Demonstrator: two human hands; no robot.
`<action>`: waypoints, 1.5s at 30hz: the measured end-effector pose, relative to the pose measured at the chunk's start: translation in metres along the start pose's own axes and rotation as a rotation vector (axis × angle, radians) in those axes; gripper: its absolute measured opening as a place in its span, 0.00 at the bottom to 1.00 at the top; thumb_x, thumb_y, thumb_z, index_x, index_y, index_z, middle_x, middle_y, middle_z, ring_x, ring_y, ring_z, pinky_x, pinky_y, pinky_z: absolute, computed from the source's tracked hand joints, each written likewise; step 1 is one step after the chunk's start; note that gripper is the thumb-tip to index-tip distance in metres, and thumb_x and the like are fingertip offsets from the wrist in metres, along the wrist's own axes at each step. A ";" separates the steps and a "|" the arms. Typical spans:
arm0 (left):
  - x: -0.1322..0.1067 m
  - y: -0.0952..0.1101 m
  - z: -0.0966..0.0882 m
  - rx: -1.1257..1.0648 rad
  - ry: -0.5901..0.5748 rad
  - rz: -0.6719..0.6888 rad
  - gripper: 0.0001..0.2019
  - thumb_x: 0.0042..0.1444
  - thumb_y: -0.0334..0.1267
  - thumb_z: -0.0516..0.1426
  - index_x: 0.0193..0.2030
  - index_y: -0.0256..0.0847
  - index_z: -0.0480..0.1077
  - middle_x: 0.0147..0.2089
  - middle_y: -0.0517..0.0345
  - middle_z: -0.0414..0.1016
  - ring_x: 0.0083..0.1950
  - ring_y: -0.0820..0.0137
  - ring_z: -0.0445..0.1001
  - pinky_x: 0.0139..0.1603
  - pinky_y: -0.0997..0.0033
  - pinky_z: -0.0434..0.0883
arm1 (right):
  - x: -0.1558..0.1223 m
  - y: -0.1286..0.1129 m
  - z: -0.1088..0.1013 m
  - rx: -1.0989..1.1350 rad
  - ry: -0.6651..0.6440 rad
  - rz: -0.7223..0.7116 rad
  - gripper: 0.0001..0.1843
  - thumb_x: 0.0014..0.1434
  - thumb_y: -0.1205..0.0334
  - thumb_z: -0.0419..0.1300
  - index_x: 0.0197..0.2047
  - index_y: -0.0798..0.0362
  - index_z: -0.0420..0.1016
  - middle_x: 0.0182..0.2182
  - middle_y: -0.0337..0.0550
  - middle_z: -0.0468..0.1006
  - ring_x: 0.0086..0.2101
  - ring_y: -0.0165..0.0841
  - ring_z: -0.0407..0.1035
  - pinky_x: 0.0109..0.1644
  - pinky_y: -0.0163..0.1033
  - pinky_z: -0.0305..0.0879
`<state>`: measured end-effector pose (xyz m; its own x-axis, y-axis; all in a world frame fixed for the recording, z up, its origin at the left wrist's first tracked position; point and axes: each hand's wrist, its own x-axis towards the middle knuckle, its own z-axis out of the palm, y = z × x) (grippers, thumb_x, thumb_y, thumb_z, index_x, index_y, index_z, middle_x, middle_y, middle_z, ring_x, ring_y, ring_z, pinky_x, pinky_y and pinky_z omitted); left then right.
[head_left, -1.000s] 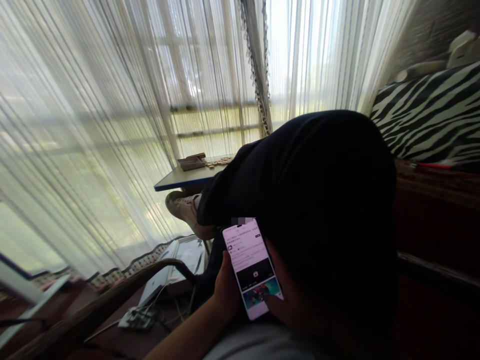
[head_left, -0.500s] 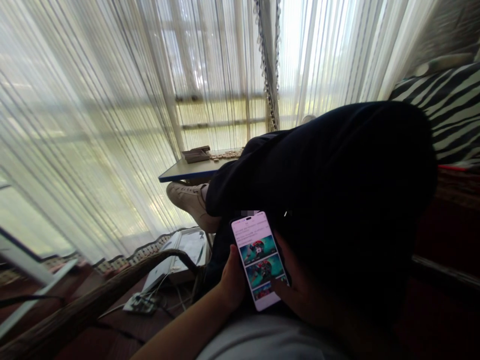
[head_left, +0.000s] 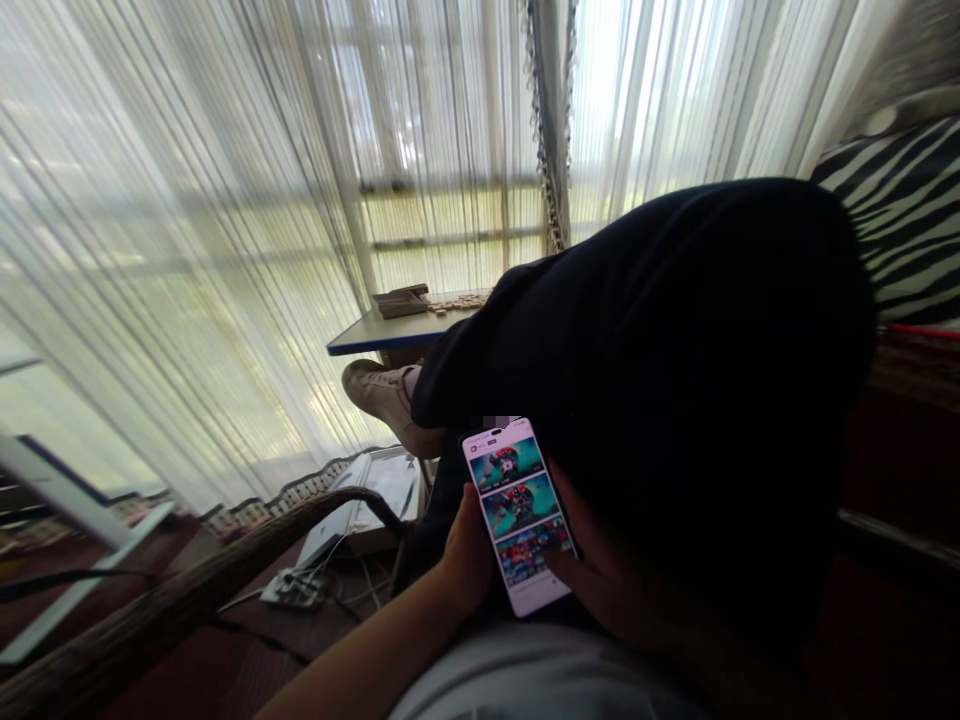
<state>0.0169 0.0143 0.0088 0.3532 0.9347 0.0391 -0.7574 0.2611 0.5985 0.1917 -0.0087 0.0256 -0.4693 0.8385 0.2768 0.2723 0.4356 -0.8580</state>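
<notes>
A lit smartphone [head_left: 520, 515] stands upright in front of my lap, its screen showing several picture tiles. My left hand [head_left: 463, 558] wraps round its left edge and back. My right hand [head_left: 592, 590] grips the right edge, its thumb lying over the lower right of the screen. Behind the phone my raised knee in dark trousers [head_left: 660, 340] fills the middle of the view. My foot in a pale shoe [head_left: 381, 395] rests beyond it.
A small blue-edged table [head_left: 390, 335] with wooden pieces stands by sheer curtains [head_left: 225, 220]. A curved wooden armrest [head_left: 195, 600] runs lower left, with a power strip [head_left: 294, 590] and cables on the floor. A zebra-striped cushion [head_left: 900, 220] lies at right.
The pictures on the phone screen have scrolled upward under my right thumb. The view has shifted slightly, with the phone staying in both hands.
</notes>
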 end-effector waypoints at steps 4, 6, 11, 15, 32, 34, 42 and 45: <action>0.001 -0.002 0.001 0.019 0.030 0.042 0.30 0.43 0.58 0.68 0.46 0.35 0.78 0.47 0.45 0.80 0.54 0.46 0.74 0.65 0.44 0.61 | 0.000 0.003 -0.003 0.003 -0.013 -0.032 0.44 0.62 0.66 0.54 0.73 0.39 0.32 0.71 0.39 0.42 0.68 0.42 0.43 0.70 0.58 0.44; 0.001 -0.003 0.002 0.022 0.037 0.064 0.30 0.43 0.58 0.68 0.46 0.33 0.78 0.47 0.42 0.79 0.55 0.44 0.73 0.64 0.43 0.61 | 0.000 0.005 -0.004 -0.014 -0.008 -0.060 0.48 0.58 0.70 0.55 0.73 0.39 0.32 0.71 0.39 0.42 0.68 0.43 0.43 0.70 0.58 0.43; 0.002 -0.003 0.001 0.043 0.114 0.057 0.32 0.37 0.59 0.70 0.43 0.34 0.78 0.44 0.43 0.80 0.54 0.44 0.73 0.65 0.43 0.59 | 0.001 0.007 -0.005 -0.066 0.012 -0.059 0.43 0.62 0.68 0.53 0.73 0.38 0.33 0.71 0.39 0.42 0.68 0.43 0.43 0.70 0.59 0.43; 0.001 -0.005 0.001 0.073 0.124 0.073 0.32 0.40 0.60 0.69 0.44 0.35 0.77 0.46 0.43 0.80 0.54 0.44 0.74 0.64 0.43 0.61 | -0.001 0.006 -0.005 -0.054 0.006 -0.048 0.42 0.64 0.63 0.54 0.73 0.39 0.34 0.71 0.41 0.45 0.67 0.44 0.48 0.69 0.59 0.48; 0.001 -0.007 0.002 0.129 0.246 0.119 0.32 0.29 0.63 0.71 0.36 0.38 0.79 0.38 0.51 0.82 0.49 0.46 0.77 0.63 0.43 0.62 | -0.001 0.009 -0.005 -0.112 -0.023 -0.092 0.43 0.63 0.65 0.52 0.73 0.37 0.30 0.71 0.37 0.40 0.68 0.42 0.43 0.70 0.58 0.45; 0.001 -0.007 0.001 0.126 0.244 0.126 0.32 0.29 0.63 0.71 0.36 0.38 0.79 0.38 0.51 0.82 0.49 0.46 0.77 0.63 0.43 0.63 | -0.002 0.009 -0.005 -0.138 -0.021 -0.106 0.44 0.63 0.67 0.52 0.72 0.35 0.29 0.72 0.35 0.38 0.69 0.42 0.40 0.70 0.59 0.42; 0.000 -0.007 0.000 0.197 0.232 0.136 0.33 0.31 0.65 0.69 0.37 0.38 0.78 0.40 0.50 0.82 0.48 0.48 0.77 0.63 0.45 0.63 | -0.002 0.009 -0.003 -0.142 -0.038 -0.089 0.43 0.64 0.63 0.51 0.72 0.34 0.27 0.71 0.37 0.41 0.68 0.43 0.44 0.69 0.61 0.47; 0.001 -0.006 -0.001 0.224 0.254 0.136 0.34 0.31 0.65 0.69 0.38 0.38 0.78 0.40 0.49 0.81 0.47 0.48 0.77 0.60 0.45 0.66 | -0.002 0.006 -0.003 -0.255 -0.090 -0.001 0.58 0.56 0.58 0.62 0.72 0.41 0.20 0.71 0.46 0.38 0.68 0.50 0.42 0.68 0.64 0.46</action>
<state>0.0217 0.0137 0.0045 0.0887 0.9947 -0.0527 -0.6394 0.0974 0.7627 0.1971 -0.0071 0.0215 -0.5394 0.8104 0.2287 0.4688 0.5146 -0.7179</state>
